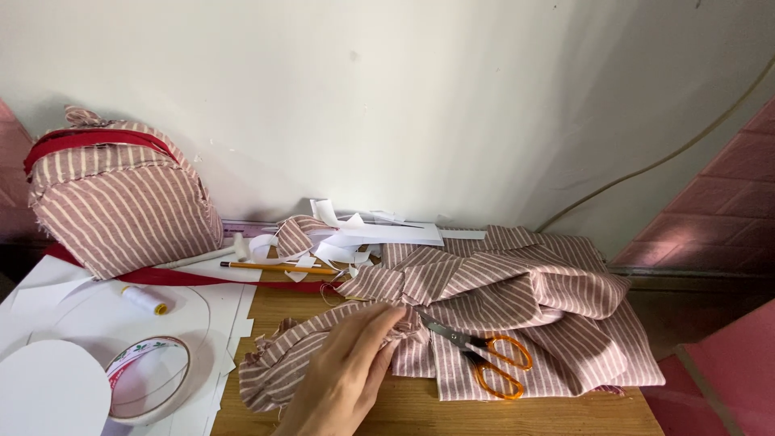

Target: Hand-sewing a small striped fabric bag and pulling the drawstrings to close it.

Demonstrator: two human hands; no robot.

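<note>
The striped cloth (517,307) is lying crumpled across the wooden surface (420,412), right of centre. One hand (349,373), which side I cannot tell, is pressing its near-left fold, fingers (379,319) extended, gripping nothing. Orange scissors (483,358) are resting on the cloth just right of them.

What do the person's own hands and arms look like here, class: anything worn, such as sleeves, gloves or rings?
Only one hand shows. It is bare: no glove, ring, watch or sleeve in view. The other hand is out of the picture.
</note>
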